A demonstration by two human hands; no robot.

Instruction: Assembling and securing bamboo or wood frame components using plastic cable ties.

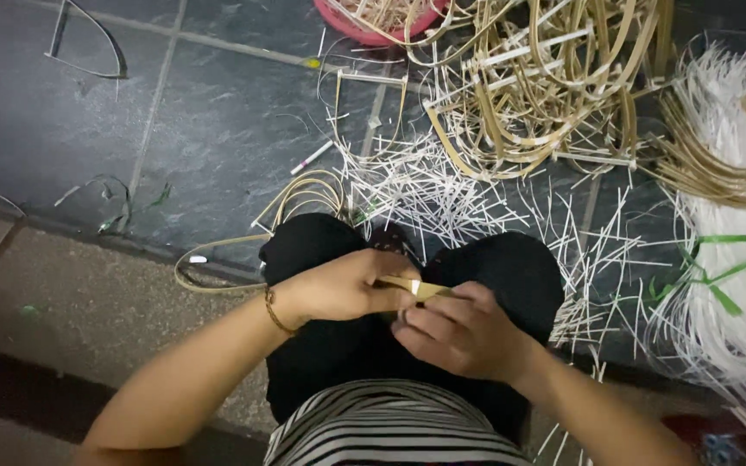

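Note:
My left hand [343, 286] and my right hand [459, 330] meet above my black-clad knees, both pinching a short tan cane strip [416, 286] between thumb and fingers. A thin bracelet sits on my left wrist. A looped tan cane strip [300, 194] lies on the floor just beyond my left knee. Cut white strip ends [442, 194] are scattered on the dark tiles ahead of my knees.
A tangled heap of bent cane frames [546, 82] lies at the top right, beside a red basin [371, 26]. A bundle of white strips tied with green bands [723, 285] fills the right side. A white marker [311, 158] rests on the tiles. Bent wire shapes [88, 43] sit at the left.

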